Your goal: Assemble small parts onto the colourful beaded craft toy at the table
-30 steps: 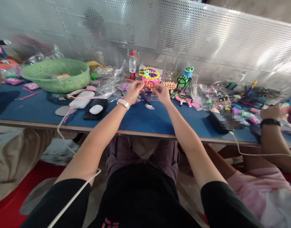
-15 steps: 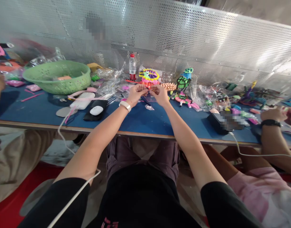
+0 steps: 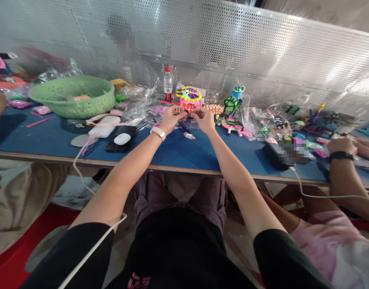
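Note:
Both my arms reach out over the blue table. My left hand, with a white watch on the wrist, is closed in a pinch on a small pale ribbed craft piece. My right hand is also pinched, fingertips meeting the left hand's at the same piece. Just behind the hands lie a yellow and purple foam figure and a peach ribbed piece. A green and blue turtle figure stands to the right of them.
A green perforated basket sits at the left. A white power bank, a white mouse and a water bottle are nearby. Another person's hands work at the right; a perforated metal screen backs the table.
My hands came down from a raised position and closed together on the small piece. The person at the right lowered their hands toward the table.

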{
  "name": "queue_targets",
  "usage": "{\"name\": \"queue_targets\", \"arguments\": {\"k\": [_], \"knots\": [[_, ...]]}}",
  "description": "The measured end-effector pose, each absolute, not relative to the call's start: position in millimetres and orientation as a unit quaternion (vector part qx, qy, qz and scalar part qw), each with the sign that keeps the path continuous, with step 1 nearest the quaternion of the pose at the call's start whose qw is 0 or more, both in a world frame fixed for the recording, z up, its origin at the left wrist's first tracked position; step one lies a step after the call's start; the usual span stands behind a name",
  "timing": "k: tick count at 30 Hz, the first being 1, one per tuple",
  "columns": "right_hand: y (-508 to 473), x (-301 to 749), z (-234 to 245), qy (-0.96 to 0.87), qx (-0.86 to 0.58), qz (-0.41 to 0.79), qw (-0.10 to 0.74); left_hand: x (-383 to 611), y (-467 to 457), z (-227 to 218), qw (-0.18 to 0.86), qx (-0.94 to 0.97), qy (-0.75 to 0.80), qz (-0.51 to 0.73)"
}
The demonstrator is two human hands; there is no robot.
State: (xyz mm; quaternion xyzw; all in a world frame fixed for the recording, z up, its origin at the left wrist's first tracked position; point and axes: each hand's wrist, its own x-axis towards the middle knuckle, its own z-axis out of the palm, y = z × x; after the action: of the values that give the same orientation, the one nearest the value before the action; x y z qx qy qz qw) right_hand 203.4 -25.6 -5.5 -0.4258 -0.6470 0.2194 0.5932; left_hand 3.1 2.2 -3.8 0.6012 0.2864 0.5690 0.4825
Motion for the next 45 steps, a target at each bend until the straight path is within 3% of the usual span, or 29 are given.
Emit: {"name": "queue_targets", "arguments": {"k": [13,35,45], "knots": [[-24,188,-10,-0.556,-0.410,0.356,0.629,5,2,-5,0.474,0.605,0.276,0.577],[-12,197,-14,-0.559,-0.421,0.275,0.659,5,0,3,0.553,0.585,0.278,0.524],[-14,199,-11,-0.537,-0.430,0.262,0.676,3,3,4,0.485,0.586,0.319,0.565]]}}
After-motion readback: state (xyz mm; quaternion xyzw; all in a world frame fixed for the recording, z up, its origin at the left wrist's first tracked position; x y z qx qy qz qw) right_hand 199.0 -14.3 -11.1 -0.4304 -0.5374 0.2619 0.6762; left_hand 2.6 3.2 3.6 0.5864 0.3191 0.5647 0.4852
